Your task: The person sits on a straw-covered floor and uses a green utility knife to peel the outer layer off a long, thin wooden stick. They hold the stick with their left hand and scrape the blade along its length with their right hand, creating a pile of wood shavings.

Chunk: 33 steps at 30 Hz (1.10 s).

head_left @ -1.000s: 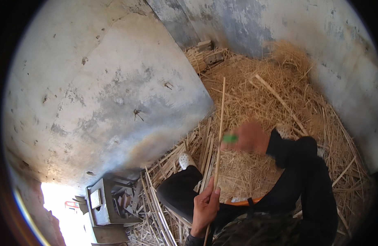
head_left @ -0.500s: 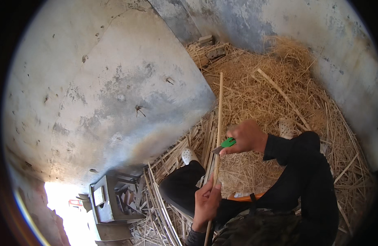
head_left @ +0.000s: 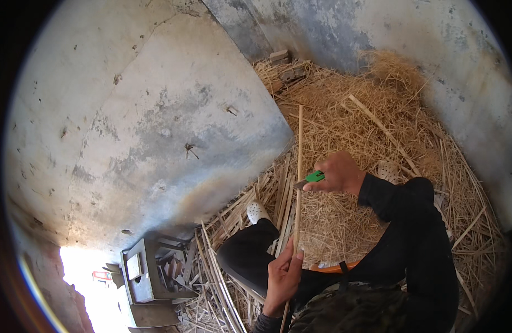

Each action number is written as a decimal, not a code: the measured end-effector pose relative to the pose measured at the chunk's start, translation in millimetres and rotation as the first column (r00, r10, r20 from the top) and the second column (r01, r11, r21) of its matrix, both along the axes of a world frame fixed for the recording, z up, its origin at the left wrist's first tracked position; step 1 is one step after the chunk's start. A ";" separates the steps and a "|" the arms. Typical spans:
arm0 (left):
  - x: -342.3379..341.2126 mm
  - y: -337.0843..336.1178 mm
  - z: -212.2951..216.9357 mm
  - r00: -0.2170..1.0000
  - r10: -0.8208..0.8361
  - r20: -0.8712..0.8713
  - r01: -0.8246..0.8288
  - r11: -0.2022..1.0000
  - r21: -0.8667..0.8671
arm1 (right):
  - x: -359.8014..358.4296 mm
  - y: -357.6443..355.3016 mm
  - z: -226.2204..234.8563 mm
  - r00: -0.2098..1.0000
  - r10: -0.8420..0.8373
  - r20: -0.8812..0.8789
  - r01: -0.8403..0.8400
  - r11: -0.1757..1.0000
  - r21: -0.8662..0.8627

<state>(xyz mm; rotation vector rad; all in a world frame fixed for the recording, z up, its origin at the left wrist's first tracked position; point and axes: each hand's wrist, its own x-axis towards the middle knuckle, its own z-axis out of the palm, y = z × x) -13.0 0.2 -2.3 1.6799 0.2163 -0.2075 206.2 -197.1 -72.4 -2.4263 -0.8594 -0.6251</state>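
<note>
A long, thin pale strip, looking like split bamboo (head_left: 298,213), stands lengthwise before me, its far end over the shavings. My left hand (head_left: 284,277) is closed round its near part, close to my lap. In my closed right hand (head_left: 340,175) is a utility knife with a green handle (head_left: 315,176). The knife's blade (head_left: 301,183) lies against the strip, well beyond my left hand. Most of the knife's handle is hidden in my fist.
Curled shavings (head_left: 345,127) heap up to the walls (head_left: 156,111). Many cut strips (head_left: 222,288) lie to the left, with a wooden cabinet (head_left: 148,272) beside them. Another pale stick (head_left: 383,130) rests on the heap. My white clog (head_left: 256,212) is at the left.
My right hand and the knife have moved a little farther away along the strip. The strip's far end has shifted slightly nearer; my left hand still grips it.
</note>
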 end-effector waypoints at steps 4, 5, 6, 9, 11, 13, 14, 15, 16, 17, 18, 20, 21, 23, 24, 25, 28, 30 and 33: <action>-5.7 1.5 -5.0 1.000 0.007 -0.025 -0.007 1.000 -0.005 | 12.2 -0.1 -2.7 0.994 -0.076 -0.078 0.078 0.997 0.021; -9.9 -1.1 -1.8 0.998 -0.003 -0.062 0.004 1.000 0.019 | 31.6 -12.1 -4.7 0.960 -0.165 -0.224 0.173 0.985 0.017; -12.5 0.0 0.1 0.995 -0.009 -0.097 0.014 0.998 0.054 | 47.9 -21.4 -6.1 0.899 -0.242 -0.365 0.264 0.965 0.010; -24.7 4.9 -11.4 0.995 -0.050 -0.090 0.041 0.994 -0.105 | 51.2 -48.5 -3.7 0.933 -0.136 -0.333 0.175 0.981 0.089; -11.4 6.9 -6.8 0.998 0.013 -0.057 -0.019 0.995 -0.099 | 3.9 -6.0 6.4 0.963 0.056 -0.263 -0.024 0.992 0.123; -11.9 12.0 -2.8 0.998 0.045 -0.043 -0.048 0.996 -0.070 | -14.6 10.0 3.3 0.976 0.090 -0.198 -0.067 0.991 0.116; -10.9 9.7 -2.5 1.000 0.022 -0.002 -0.022 0.999 -0.031 | -2.3 3.8 1.6 0.987 0.009 -0.161 0.006 0.995 0.096; -15.0 8.3 -0.3 1.000 -0.006 0.009 0.006 1.000 0.011 | 1.3 0.2 0.8 0.977 -0.023 -0.211 0.044 0.995 0.093; -13.0 5.5 -0.2 0.999 -0.027 0.033 0.026 0.999 0.029 | 5.6 -7.3 2.8 0.966 -0.066 -0.251 0.089 0.993 0.082; -15.6 4.9 1.6 0.998 -0.047 0.043 0.044 0.998 0.054 | 10.9 -15.7 8.9 0.936 -0.056 -0.348 0.092 0.992 0.087; -15.4 4.2 3.2 0.998 -0.034 0.055 0.030 0.997 0.069 | 15.6 -21.4 14.6 0.902 -0.034 -0.430 0.082 0.992 0.094; -7.3 4.8 5.1 0.994 -0.049 0.099 0.036 0.991 0.128 | -10.4 -3.8 8.3 0.973 0.080 -0.218 -0.043 0.984 0.170; -12.2 7.0 6.1 0.994 -0.055 0.098 0.037 0.983 0.180 | -20.7 6.3 1.6 0.982 0.148 -0.121 -0.122 0.971 0.205; -15.5 3.9 8.2 0.993 -0.070 0.099 0.048 0.977 0.207 | 15.1 -11.0 14.9 0.969 -0.026 -0.245 0.059 0.990 0.128; -20.9 1.9 8.3 0.993 -0.090 0.080 0.075 0.982 0.176 | 24.9 -20.9 15.1 0.938 -0.126 -0.324 0.158 0.985 0.074; -23.6 -2.1 7.0 0.991 -0.116 0.069 0.105 0.985 0.139 | 30.0 -33.0 11.1 0.927 -0.146 -0.345 0.180 0.981 0.069; -22.3 3.9 8.3 0.994 -0.108 0.034 0.099 0.974 0.203 | 29.3 -36.5 9.6 0.953 -0.089 -0.291 0.120 0.989 0.090; -23.3 5.6 11.2 0.996 -0.085 0.033 0.075 0.965 0.250 | -12.3 -0.5 3.4 0.982 0.100 -0.161 -0.081 0.990 0.119; -31.0 2.6 7.9 0.992 -0.104 0.072 0.088 0.976 0.198 | 26.8 -30.4 9.4 0.978 -0.054 -0.199 0.081 0.989 0.127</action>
